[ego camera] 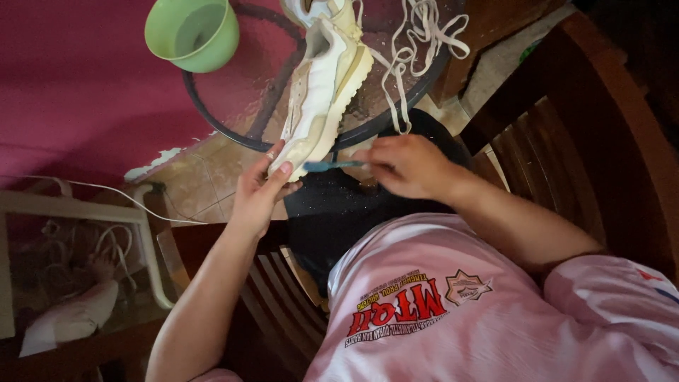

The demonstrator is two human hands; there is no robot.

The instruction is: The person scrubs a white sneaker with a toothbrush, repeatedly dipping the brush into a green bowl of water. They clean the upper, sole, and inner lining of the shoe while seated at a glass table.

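1. Hard to see: only part of the thin blue toothbrush (pixel 332 165) shows. Far end tucked inside the right hand (pixel 407 167), other end meeting the toe of the shoe, bristles too small to make out.
2. Cut off at the top edge: heel end of the cream-white leather sneaker (pixel 322 92), and part of the loose white shoelaces (pixel 417 35).
3. Also cut short: the round dark-rimmed glass table (pixel 233 131), partly hidden under the sneaker.
4. Left hand (pixel 258 194): grip wrapped around the toe of the sneaker, thumb on one side, fingers on the other, holding it up at the edge of the table.
5. Right hand: grip clenched on the toothbrush handle, just beside the toe.
6. Sneaker lying long-ways on the table, toe pointing toward the person's lap.
7. Counted: one sneaker, one toothbrush, one light green plastic bowl (pixel 192 32) with water inside, one bundle of shoelaces, two hands.
8. Bowl standing on the table, well apart from both hands.
9. Blurry at lower left: white cords in a pale frame, hard to tell apart.
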